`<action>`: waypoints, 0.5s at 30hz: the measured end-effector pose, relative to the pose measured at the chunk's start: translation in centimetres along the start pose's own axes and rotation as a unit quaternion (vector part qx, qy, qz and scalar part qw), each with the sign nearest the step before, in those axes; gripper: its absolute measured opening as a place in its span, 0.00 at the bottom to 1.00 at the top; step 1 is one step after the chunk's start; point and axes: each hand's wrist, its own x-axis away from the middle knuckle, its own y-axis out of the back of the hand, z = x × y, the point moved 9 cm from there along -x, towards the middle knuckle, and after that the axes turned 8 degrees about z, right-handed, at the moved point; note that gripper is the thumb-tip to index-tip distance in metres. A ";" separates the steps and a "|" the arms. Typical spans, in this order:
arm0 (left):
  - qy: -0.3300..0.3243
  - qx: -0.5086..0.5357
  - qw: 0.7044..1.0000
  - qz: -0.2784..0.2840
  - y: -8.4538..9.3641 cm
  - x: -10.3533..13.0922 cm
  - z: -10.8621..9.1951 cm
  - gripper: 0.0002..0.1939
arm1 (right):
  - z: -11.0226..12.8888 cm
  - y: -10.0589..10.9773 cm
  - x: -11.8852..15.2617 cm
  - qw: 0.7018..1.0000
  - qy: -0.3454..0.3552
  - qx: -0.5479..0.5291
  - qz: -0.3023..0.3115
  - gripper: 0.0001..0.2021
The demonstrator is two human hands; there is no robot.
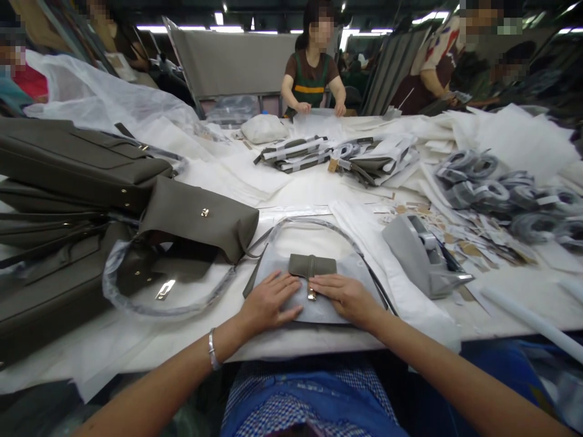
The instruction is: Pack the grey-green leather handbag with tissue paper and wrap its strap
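A handbag [350, 297] lies flat at the table's front edge, its body under a pale translucent sheet, its wrapped handle arching away behind it. On top of it sits a small olive flap piece [322, 264] with a strap and a metal clasp [311, 296]. My left hand [273, 298] rests flat on the sheet left of the clasp, fingers spread, fingertips by the flap's lower edge. From the right, my right hand [344, 295] lies over the bag with its fingers stretched out, fingertips touching the strap just above the clasp.
An open dark bag [200, 212] and a stack of similar bags [77, 158] fill the left. A grey tape dispenser [416, 255] stands right, near scattered paper bits and wrapped coils [483, 188]. Wrapped straps [296, 152] lie farther back. Across the table stands a person [314, 76].
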 end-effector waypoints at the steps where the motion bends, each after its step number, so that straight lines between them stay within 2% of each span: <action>1: -0.012 0.000 1.000 -0.006 0.1 0.2 -0.4 0.23 | 0.1 -0.1 -0.1 1.000 0.002 0.005 0.004 0.25; 7: -0.113 0.009 0.993 0.032 0.4 0.2 -3.5 0.22 | 0.1 -0.3 -0.3 0.999 -0.023 0.013 0.025 0.21; 11: -0.124 0.017 0.991 0.042 0.3 -0.3 -3.9 0.19 | 0.0 -0.1 -1.3 0.997 -0.037 0.003 0.071 0.12; 15: -0.123 0.027 0.991 0.055 0.2 -0.6 -3.8 0.20 | -0.4 0.0 -2.9 0.992 -0.044 -0.021 0.115 0.08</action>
